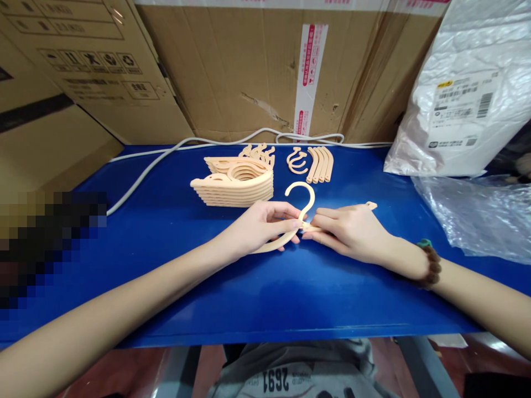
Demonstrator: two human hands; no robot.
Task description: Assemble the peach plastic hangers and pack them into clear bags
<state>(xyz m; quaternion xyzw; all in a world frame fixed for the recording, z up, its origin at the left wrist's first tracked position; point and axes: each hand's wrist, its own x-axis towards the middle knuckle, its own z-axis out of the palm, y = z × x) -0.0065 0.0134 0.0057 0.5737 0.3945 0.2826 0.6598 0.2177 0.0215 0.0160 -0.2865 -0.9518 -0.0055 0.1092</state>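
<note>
Worktop (232, 301) is occupied near the back by a stack (236, 196) of cream hangers. Just in front, a hanger (278, 243) is pinched in the closed fingers of the left hand (265, 221); a slim piece (312, 228) meeting it is clasped by the right hand (350, 229). Behind, strips (320, 165) and hooks (298, 172) are laid out.
</note>
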